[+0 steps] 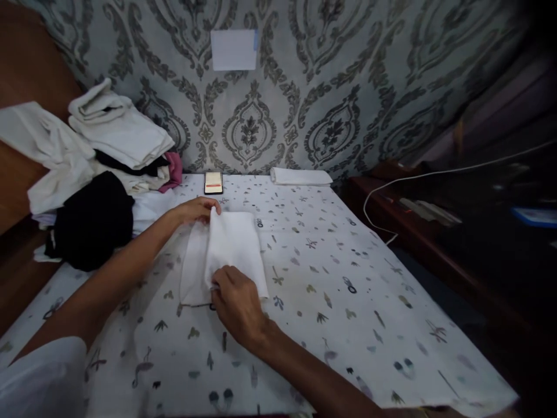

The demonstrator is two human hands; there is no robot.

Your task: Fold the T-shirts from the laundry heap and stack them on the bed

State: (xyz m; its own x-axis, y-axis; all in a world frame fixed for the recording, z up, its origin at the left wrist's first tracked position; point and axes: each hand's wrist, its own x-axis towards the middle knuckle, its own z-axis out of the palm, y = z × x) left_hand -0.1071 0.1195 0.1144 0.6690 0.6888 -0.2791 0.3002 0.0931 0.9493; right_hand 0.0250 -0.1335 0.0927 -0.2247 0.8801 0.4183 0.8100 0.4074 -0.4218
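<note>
A white cloth (237,244) lies partly folded on the patterned table cover, one layer turned over a wider one that shows along its left side. My left hand (195,210) pinches the far left corner of the upper layer, lifting it slightly. At the near left corner, the fingers of my right hand (237,305) are closed on the same layer. Its fingertips are partly hidden by the hand and the fabric.
A heap of clothes with white garments (122,125) and a black one (93,220) sits at the left. Toward the back lie a small dark-edged box (213,183) and a folded white cloth (300,176). A white cable (418,177) runs past the table's right edge.
</note>
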